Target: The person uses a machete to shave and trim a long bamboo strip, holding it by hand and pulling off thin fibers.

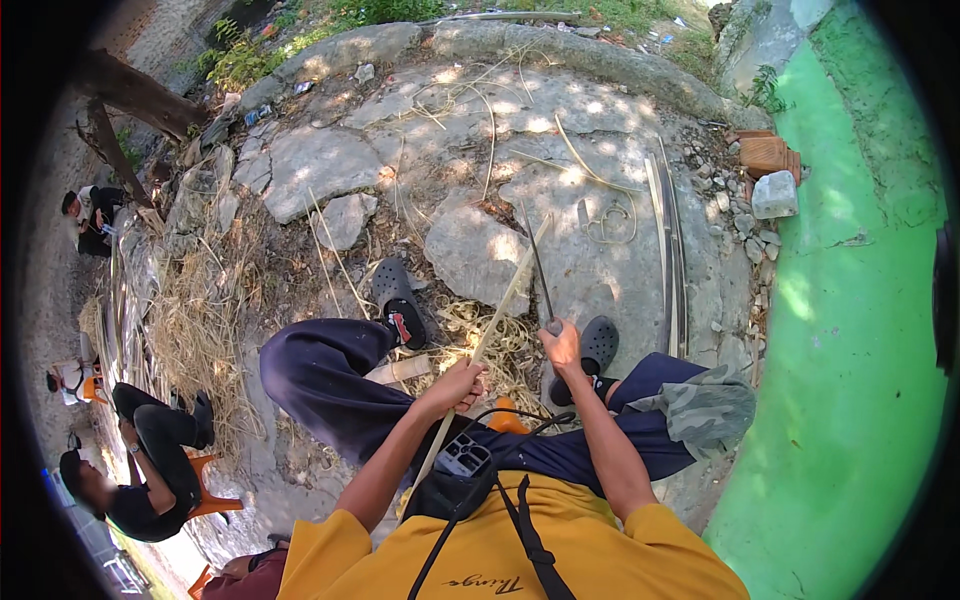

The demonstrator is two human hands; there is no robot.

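My left hand (452, 389) is closed around a long pale bamboo strip (503, 303), which runs from beside my waist up and away between my feet. In my right hand (562, 347) is the handle of a dark, narrow knife (539, 265). Its blade points away from me and lies close beside the strip's far part; whether the two touch I cannot tell. Curly bamboo shavings (500, 345) lie heaped on the ground below my hands. A short pale piece of bamboo (398, 369) lies beside my left leg.
Long bamboo strips (660, 245) lie to the right, near a green wall (840, 330). A white block (775, 195) and a brown block (768, 155) stand by it. Thin loose strips (590, 165) lie ahead on cracked concrete. Dry fibres (205, 340) and a seated person (150, 460) are at left.
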